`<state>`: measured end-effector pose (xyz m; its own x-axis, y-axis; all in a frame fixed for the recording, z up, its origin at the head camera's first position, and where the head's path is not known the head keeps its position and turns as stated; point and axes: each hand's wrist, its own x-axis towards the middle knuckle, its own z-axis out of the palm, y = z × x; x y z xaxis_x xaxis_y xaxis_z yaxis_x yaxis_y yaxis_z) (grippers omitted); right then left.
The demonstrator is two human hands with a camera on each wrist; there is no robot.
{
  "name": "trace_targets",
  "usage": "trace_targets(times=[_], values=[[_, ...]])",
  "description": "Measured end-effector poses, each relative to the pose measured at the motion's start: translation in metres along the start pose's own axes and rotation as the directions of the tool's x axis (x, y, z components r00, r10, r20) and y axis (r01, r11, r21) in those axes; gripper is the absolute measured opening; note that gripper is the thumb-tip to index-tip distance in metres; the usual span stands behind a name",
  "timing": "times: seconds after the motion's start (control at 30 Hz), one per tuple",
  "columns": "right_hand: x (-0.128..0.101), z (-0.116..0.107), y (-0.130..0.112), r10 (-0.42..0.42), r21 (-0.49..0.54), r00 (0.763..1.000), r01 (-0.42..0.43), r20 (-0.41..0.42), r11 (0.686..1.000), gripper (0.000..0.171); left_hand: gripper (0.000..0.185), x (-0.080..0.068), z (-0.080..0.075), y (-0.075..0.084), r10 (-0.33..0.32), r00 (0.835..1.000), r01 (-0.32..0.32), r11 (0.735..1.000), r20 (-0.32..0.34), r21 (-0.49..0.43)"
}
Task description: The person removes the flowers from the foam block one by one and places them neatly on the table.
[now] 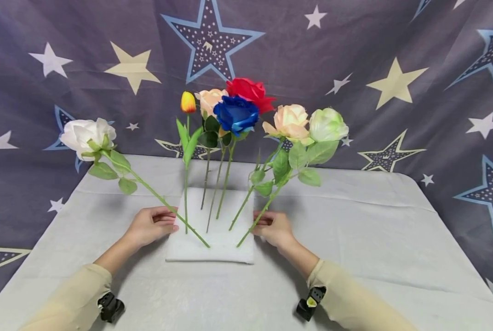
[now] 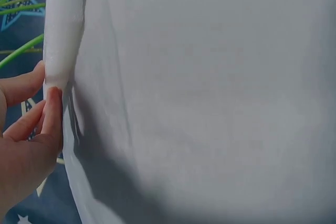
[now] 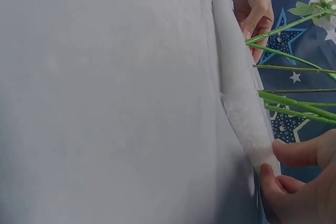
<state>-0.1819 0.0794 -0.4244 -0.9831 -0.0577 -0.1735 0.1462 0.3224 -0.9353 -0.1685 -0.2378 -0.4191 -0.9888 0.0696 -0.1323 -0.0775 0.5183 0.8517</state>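
A white foam block [image 1: 188, 255] lies on the table with several artificial flower stems standing in it. My left hand [image 1: 149, 226] grips its left side, thumb and fingertips at the edge in the left wrist view. On the opposite side, my right hand [image 1: 276, 228] holds the block's right edge. A white rose [image 1: 88, 140] leans far left; an orange-yellow tulip [image 1: 188, 102] stands upright. Mid-block are a peach rose [image 1: 209, 99], a blue rose [image 1: 236, 114] and a red rose [image 1: 250, 93]. Another peach rose [image 1: 291, 120] and a pale green-white flower [image 1: 328, 125] lean right.
A pale cloth covers the table [image 1: 366, 257] on both sides of the block. Behind it hangs a dark star-patterned curtain [image 1: 288, 50], close to the flower heads. A small black device [image 1: 111, 307] is worn at the left wrist, another [image 1: 310, 303] at the right.
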Motion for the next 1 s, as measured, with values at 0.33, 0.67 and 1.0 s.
trace_targets(times=[0.33,0.67,1.0], values=[[-0.001,0.018,-0.005,-0.003,0.065,0.999,0.001,0.037,0.998,0.042,0.053,-0.005,-0.018,-0.012,0.034,0.999,-0.034,0.999,0.008,-0.007],[-0.001,0.032,-0.009,-0.027,0.101,0.997,0.02,0.073,0.995,0.044,0.051,-0.01,-0.032,-0.017,0.017,1.0,-0.017,0.999,-0.014,0.03],[0.0,0.042,-0.012,-0.027,0.128,0.996,0.016,0.088,0.992,0.044,0.052,-0.012,-0.039,-0.021,0.002,1.0,-0.001,1.0,-0.026,0.024]])
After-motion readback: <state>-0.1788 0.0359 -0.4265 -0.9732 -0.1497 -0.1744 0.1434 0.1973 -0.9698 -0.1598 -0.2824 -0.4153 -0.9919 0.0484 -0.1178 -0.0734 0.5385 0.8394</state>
